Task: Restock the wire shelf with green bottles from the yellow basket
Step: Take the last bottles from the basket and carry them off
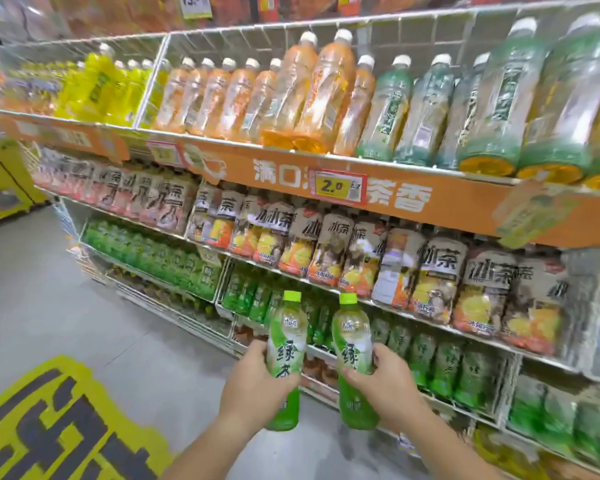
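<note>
My left hand [253,379] grips one green bottle [286,344] around its middle, upright, lime cap on top. My right hand [388,379] grips a second green bottle [352,344] the same way, just to the right of the first. Both bottles hang in front of the wire shelf [326,351], whose lower tier holds rows of matching green bottles [444,365]. The yellow basket is not in view.
Above the green rows sit tiers of paper-labelled tea bottles [326,251] and large orange and green bottles [312,95]. An orange price strip [340,185] fronts the upper shelf. Grey floor with a yellow and black marking [59,420] lies at the left.
</note>
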